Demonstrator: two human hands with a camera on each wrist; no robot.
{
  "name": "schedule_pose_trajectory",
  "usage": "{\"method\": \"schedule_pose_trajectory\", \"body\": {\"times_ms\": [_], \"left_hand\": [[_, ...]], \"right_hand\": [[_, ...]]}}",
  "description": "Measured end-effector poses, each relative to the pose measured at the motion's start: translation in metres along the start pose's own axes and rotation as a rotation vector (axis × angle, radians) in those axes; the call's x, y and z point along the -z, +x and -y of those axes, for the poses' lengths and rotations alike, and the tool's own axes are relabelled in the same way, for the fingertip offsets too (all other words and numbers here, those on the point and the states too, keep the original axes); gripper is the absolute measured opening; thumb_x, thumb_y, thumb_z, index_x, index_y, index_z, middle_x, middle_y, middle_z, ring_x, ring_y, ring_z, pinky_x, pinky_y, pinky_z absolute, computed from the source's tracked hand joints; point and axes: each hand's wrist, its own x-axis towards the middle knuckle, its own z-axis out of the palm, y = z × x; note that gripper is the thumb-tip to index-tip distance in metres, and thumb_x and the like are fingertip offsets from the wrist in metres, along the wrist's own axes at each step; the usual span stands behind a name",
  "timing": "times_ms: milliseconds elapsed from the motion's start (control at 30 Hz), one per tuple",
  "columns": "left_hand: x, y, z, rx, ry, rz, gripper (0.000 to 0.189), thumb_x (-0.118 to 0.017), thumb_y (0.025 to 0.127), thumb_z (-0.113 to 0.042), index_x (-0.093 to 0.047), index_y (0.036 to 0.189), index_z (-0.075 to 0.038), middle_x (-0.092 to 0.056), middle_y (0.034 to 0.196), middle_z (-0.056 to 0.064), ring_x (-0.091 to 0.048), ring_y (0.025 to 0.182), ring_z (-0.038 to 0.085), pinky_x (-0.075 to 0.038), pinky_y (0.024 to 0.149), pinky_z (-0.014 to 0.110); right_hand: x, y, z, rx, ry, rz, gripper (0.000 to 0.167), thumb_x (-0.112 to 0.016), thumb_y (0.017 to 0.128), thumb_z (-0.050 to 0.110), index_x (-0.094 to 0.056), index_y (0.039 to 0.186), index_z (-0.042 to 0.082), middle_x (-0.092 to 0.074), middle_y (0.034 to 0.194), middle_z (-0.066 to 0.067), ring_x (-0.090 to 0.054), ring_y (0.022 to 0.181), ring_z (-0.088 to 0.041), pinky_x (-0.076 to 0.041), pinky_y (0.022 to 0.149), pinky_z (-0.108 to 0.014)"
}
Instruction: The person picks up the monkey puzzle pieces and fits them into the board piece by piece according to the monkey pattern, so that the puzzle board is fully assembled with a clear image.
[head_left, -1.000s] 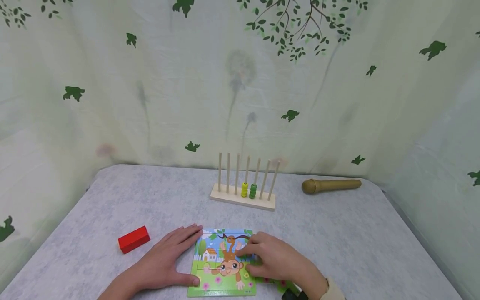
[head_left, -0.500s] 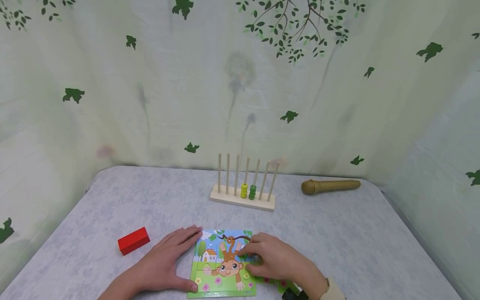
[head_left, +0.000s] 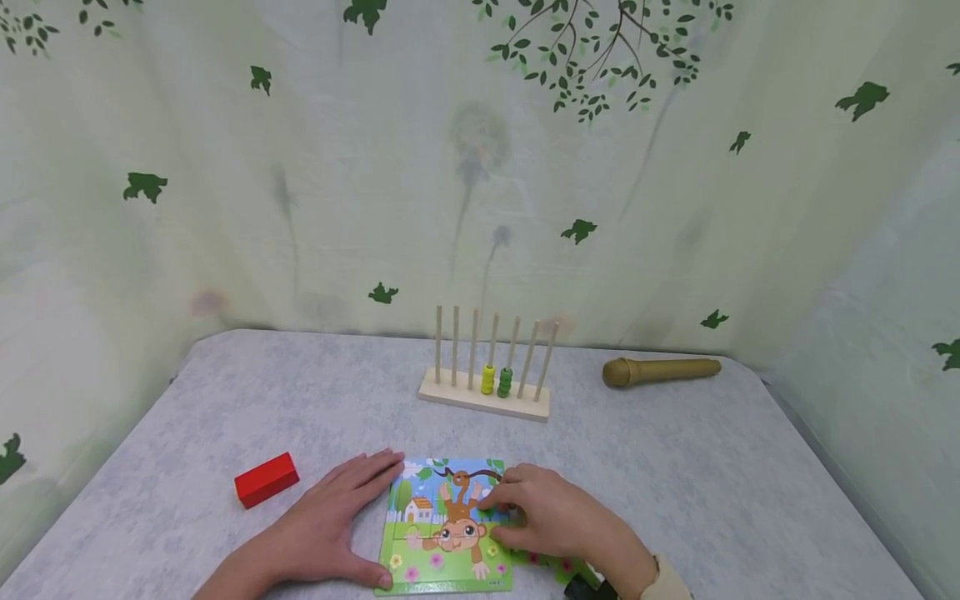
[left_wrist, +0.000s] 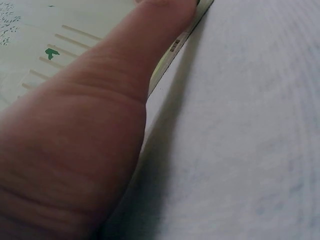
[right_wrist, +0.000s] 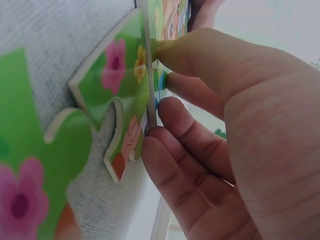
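Note:
A square jigsaw puzzle (head_left: 438, 562) with a hanging monkey lies at the table's front. My left hand (head_left: 322, 521) lies along its left side, fingers extended to the far corner and thumb on the near-left corner. In the left wrist view, the thumb (left_wrist: 160, 30) reaches the puzzle's edge. Over the puzzle's right part, my right hand (head_left: 551, 512) bends its index finger and thumb onto a small puzzle piece (right_wrist: 160, 80), mostly covered by the fingertips. Loose green pieces with pink flowers (right_wrist: 115, 62) lie beside the puzzle, partly under the right hand.
A red block (head_left: 267, 481) lies left of the left hand. Behind the puzzle stands a wooden peg rack (head_left: 450, 387) with yellow beads (head_left: 488, 380) and green beads (head_left: 505, 382). A brown wooden stick with a rounded head (head_left: 660, 372) lies at the back right, before a leaf-patterned curtain.
My right index finger shifts very slightly to the right over the puzzle, and the left thumb draws back slightly at the near-left corner. The puzzle and the other things stay in place.

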Motion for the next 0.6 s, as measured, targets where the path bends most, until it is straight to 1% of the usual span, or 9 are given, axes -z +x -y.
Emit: {"method": "schedule_pose_trajectory", "body": {"times_ms": [267,467,600], "left_hand": [[-0.0006,0.0017,0.0006,0.019,0.012,0.022,0.119,-0.063,0.064,-0.093,-0.041,0.16,-0.025,-0.033,0.166,-0.008,-0.036,0.148,0.024,-0.041,0.112,0.062],[-0.0012,0.0005,0.0001,0.035,-0.001,0.033,0.12,-0.065,0.064,-0.093,-0.041,0.16,-0.024,-0.034,0.166,-0.007,-0.036,0.148,0.026,-0.04,0.112,0.062],[-0.0009,0.0,-0.0002,0.044,-0.012,0.041,0.12,-0.066,0.064,-0.092,-0.04,0.16,-0.025,-0.034,0.166,-0.007,-0.036,0.148,0.027,-0.04,0.112,0.063]], "right_hand": [[-0.0012,0.0003,-0.0001,-0.002,0.028,-0.018,0.02,-0.075,0.095,0.029,-0.079,0.113,0.022,-0.062,0.091,0.018,-0.051,0.078,0.004,-0.047,0.072,-0.014],[-0.002,0.0017,0.0036,0.003,-0.014,-0.029,0.02,-0.076,0.094,0.034,-0.08,0.109,0.021,-0.059,0.086,0.018,-0.047,0.074,0.004,-0.044,0.069,-0.014],[-0.0012,0.003,0.0063,0.001,-0.048,-0.024,0.02,-0.076,0.094,0.035,-0.08,0.108,0.021,-0.06,0.087,0.018,-0.046,0.074,0.005,-0.044,0.069,-0.014]]}}
